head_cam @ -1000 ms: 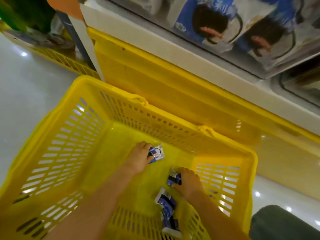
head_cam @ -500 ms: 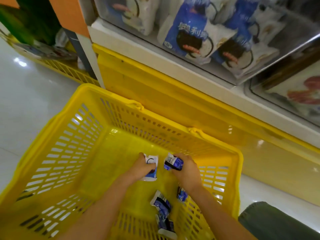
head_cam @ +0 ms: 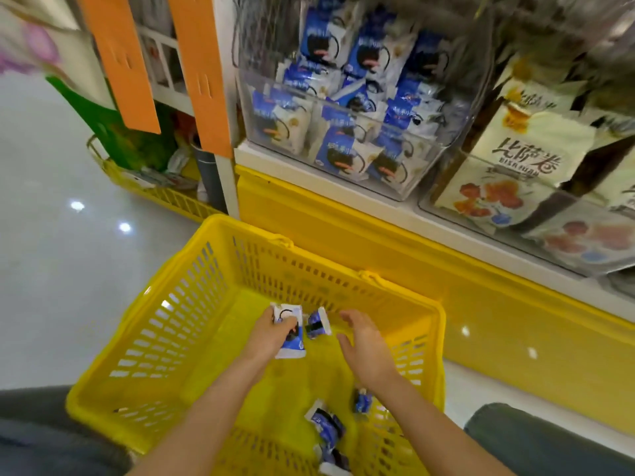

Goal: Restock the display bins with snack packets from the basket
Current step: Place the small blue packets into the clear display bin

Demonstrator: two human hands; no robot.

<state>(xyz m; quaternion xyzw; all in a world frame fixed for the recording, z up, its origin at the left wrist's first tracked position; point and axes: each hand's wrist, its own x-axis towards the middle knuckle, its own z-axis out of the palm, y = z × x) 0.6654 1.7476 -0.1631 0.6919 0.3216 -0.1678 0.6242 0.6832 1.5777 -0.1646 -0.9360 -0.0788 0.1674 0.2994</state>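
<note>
Yellow slotted basket (head_cam: pixel 178 324), blue-and-white snack packets (head_cam: pixel 290 329), orange shelf uprights (head_cam: pixel 201 73)

Likely shop: stocked display bins (head_cam: pixel 343 109).

One head-worn view looks forward and down, close over the basket (head_cam: pixel 309 273), toward the display bins (head_cam: pixel 347 109).
</note>
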